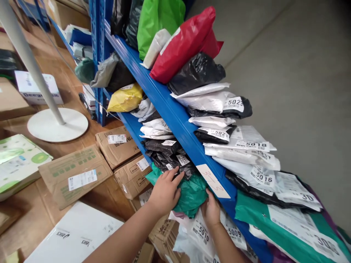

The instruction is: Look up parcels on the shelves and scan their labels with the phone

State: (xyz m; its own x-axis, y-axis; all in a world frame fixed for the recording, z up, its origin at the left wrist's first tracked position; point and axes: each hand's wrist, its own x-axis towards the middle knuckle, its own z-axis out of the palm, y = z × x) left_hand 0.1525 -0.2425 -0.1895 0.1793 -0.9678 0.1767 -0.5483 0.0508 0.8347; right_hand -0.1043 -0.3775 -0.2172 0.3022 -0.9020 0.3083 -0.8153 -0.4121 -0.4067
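Observation:
My left hand (166, 190) rests with spread fingers on a crumpled green plastic parcel (192, 193) on the lower blue shelf. My right hand (212, 210) is at the parcel's right side, just below the shelf edge marked 3-3; its fingers are partly hidden, and its grip on the parcel is unclear. Black parcels (164, 146) labelled 5034 and 5032 lie just beyond my left fingertips. Under my right hand are white parcels (201, 230), one labelled 5010.
The upper blue shelf (161, 98) holds a red parcel (183, 47), numbered white parcels (263, 175) and a large green one (287, 223). On the left floor stand cardboard boxes (76, 175), a white shoe box (74, 233) and a round white pole base (57, 126).

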